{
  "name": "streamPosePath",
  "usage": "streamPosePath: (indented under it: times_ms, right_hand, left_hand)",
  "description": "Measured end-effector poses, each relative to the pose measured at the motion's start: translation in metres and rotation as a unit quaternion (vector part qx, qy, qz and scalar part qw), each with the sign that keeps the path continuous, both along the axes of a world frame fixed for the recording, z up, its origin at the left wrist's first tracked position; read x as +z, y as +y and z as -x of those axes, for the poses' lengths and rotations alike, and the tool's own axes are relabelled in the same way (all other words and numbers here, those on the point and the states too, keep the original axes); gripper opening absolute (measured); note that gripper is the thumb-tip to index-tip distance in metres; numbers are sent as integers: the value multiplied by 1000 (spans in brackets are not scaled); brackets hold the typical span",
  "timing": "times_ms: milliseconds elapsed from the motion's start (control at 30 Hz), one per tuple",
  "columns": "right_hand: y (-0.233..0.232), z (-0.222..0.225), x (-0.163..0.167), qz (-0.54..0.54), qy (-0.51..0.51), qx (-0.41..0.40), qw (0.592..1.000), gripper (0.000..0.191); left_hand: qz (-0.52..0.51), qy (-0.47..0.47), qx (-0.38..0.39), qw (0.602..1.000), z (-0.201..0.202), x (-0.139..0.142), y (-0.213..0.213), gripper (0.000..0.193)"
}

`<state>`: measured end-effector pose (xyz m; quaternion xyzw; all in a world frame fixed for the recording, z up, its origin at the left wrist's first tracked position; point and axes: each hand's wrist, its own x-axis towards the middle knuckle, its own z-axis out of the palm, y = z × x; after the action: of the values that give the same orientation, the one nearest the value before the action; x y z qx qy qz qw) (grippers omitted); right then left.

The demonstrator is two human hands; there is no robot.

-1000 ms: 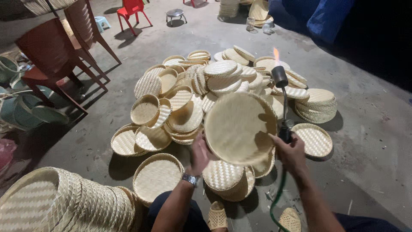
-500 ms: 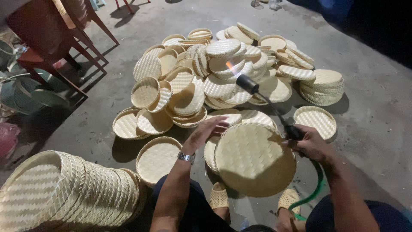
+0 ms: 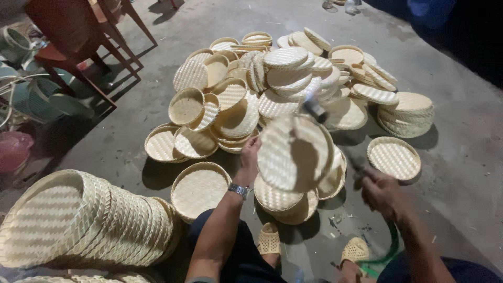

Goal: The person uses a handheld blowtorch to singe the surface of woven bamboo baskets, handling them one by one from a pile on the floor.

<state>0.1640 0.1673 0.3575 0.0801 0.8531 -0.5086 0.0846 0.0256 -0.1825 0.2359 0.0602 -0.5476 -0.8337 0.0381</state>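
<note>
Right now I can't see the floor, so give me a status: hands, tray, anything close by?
Left hand grips woven tray, tilted up. Right hand holds torch, nozzle at tray. Tray pile right behind.

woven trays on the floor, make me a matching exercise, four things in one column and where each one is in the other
Things:
1. round woven tray
2. gas torch
3. nested stack of trays lying on its side
4. wristwatch

Places:
A. bottom left of the view, beside the person's leg
B. on the left arm, just below the left hand
C. held up on edge by the left hand
D. gripped by the right hand, its nozzle over the raised tray

Pairs: 1-C, 2-D, 3-A, 4-B
</note>
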Motion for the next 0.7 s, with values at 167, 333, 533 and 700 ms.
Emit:
streamPosePath:
  times_ms: [167,333,533,700]
  right_hand:
    - [-39,-22,3,-63,-97,71,991,26]
    - [-52,-33,4,-131,-87,158,975,30]
    - [-57,-42,-11,-187,-35,155,969,33]
    - [-56,-35,-26,-177,13,149,973,30]
  left_hand:
    - [-58,68,126,988,1,10,-9,27]
    - [62,157,255,952,-3,12,-37,29]
    - [-35,197,329,923,0,15,-59,29]
    - [-60,183,354,915,-1,19,-62,26]
